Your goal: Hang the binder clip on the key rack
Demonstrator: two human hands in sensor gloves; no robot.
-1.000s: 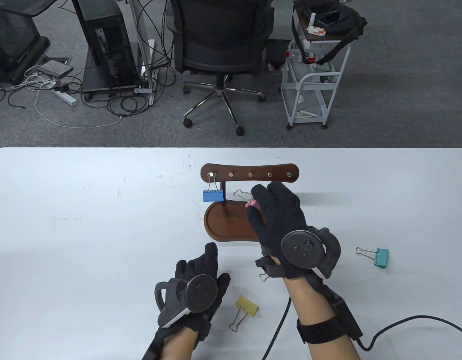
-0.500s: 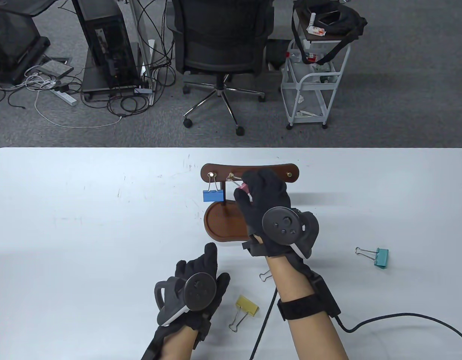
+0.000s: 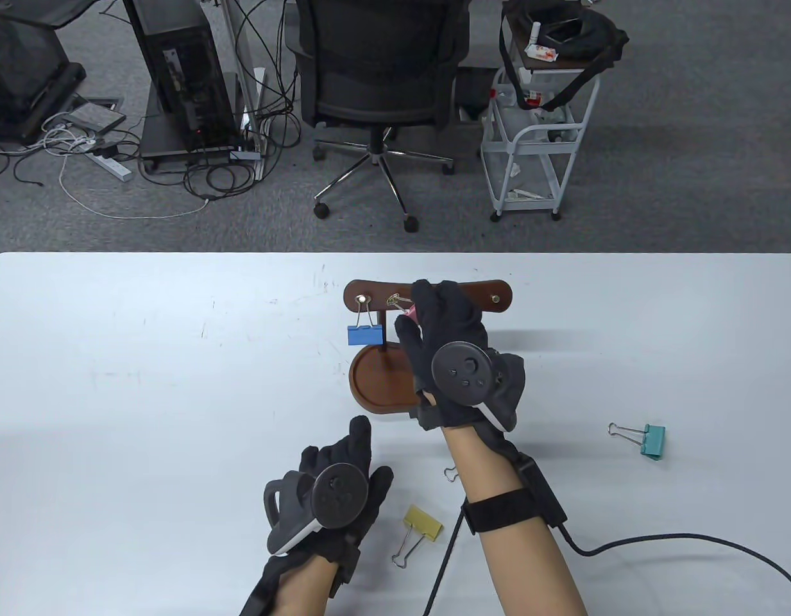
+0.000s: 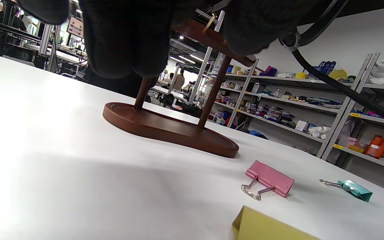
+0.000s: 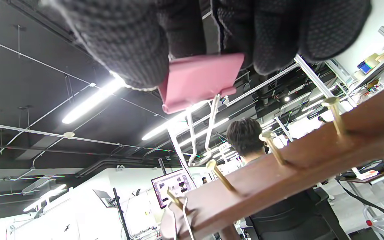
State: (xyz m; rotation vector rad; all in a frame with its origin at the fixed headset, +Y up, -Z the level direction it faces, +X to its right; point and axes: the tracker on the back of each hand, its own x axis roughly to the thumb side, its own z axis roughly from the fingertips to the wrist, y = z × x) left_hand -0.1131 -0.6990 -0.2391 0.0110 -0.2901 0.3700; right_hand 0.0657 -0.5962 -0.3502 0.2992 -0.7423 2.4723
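I observe the right hand [image 3: 443, 333] raised at the key rack [image 3: 498, 296], thumb and fingers pinching a pink binder clip [image 5: 200, 80] by its body. In the right wrist view the clip's wire loop [image 5: 201, 156] sits at the tip of the second brass peg [image 5: 222, 178] from the rack's left end; I cannot tell whether the loop is over the peg or only touching it. In the table view the same loop shows at the second peg, at about 11 o'clock from the right hand.

A blue binder clip [image 3: 365, 333] hangs from the first peg, just beside the pink one on its 9 o'clock side. The rack's oval base [image 3: 379, 382] stands on the white surface [image 3: 145, 385].

My left hand [image 3: 337, 481] lies flat on the surface at 7 o'clock from the rack, fingers straight and relaxed, grasping nothing.

Loose on the surface: a yellow binder clip [image 3: 421, 523] just beside the left hand at its 3 o'clock; a teal binder clip [image 3: 648, 439] well apart at 4 o'clock from the rack; a second pink binder clip [image 4: 268, 180], seen in the left wrist view, lying between the rack base and the yellow one.
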